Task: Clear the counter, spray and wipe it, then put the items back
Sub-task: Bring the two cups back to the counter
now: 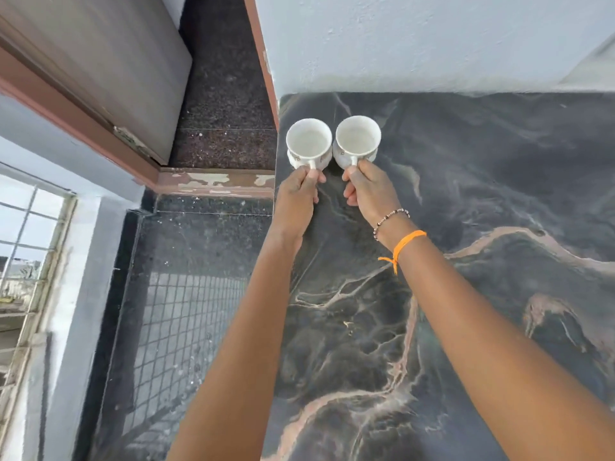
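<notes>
Two white cups with a brown pattern stand side by side at the far left corner of the dark marble counter (482,201). My left hand (298,197) pinches the handle of the left cup (308,141). My right hand (369,189) pinches the handle of the right cup (357,138). Both cups are upright and look empty. I cannot tell whether their bases touch the counter. The right wrist wears a bead bracelet and an orange thread.
A pale wall (416,44) runs behind the counter. The counter's left edge drops to a dark speckled floor (186,311). A brown door frame (216,183) and a grey door (100,68) lie beyond it, with a barred window (26,261) at far left.
</notes>
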The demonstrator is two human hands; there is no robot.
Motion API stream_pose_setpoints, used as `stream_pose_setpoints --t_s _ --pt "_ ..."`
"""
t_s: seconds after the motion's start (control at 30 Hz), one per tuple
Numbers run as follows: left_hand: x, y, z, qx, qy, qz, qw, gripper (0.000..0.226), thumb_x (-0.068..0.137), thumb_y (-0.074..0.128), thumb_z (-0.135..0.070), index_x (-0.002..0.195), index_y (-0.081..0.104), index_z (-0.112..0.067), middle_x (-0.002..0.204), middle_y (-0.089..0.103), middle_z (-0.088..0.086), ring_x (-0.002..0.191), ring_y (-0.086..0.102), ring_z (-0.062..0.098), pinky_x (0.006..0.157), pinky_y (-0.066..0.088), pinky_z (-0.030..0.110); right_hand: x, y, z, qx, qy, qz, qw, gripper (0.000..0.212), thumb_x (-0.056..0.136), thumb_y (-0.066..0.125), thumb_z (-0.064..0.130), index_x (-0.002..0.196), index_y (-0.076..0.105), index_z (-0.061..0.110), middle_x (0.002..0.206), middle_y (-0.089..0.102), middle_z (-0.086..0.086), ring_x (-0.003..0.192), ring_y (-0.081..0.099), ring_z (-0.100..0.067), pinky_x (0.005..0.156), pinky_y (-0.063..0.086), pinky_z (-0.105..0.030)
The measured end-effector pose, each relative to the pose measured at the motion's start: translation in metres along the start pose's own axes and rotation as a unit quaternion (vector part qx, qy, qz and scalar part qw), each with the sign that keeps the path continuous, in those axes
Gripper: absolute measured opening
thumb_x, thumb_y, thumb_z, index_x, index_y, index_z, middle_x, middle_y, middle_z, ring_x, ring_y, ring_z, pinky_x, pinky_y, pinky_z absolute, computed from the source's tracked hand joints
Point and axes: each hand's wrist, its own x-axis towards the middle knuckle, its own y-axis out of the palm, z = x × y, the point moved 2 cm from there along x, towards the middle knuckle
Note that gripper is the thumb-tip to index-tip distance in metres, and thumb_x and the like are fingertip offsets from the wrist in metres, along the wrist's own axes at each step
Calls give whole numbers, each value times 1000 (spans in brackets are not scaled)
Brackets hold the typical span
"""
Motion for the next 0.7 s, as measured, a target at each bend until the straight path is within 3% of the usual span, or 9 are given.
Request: stream_pose_setpoints --t_s 0.27,0.47,0.63,0.7 --pt "52 -4 -20 72 3 0 997 32 98 34 -15 73 53 -17 60 43 -3 56 42 10 58 37 24 49 5 23 -17 11 -32 999 33 92 38 12 61 46 19 56 48 -4 53 43 -16 69 41 -38" --pt "68 -5 -26 106 4 2 994 29 98 33 -16 81 56 -16 71 48 -1 75 46 20 71 39 32 65 7 33 -25 18 -26 999 32 91 36 10 62 46 19 57 47 -3 56 43 -14 71 40 -36" --pt "50 -1 -25 56 -29 -59 996 23 97 39 -28 107 53 -14 94 54 2 88 51 19 84 44 36 53 3 32 22 20 -30 999 10 93 42 19 93 49 12 64 52 0 56 45 -12 68 42 -34" --pt "32 3 -21 13 -52 -99 994 24 95 42 -32 114 48 -18 99 55 0 91 54 18 82 45 30 39 -4 27 53 24 -43 997 10 94 44 22 98 46 13 66 54 1 54 44 -11 64 43 -30"
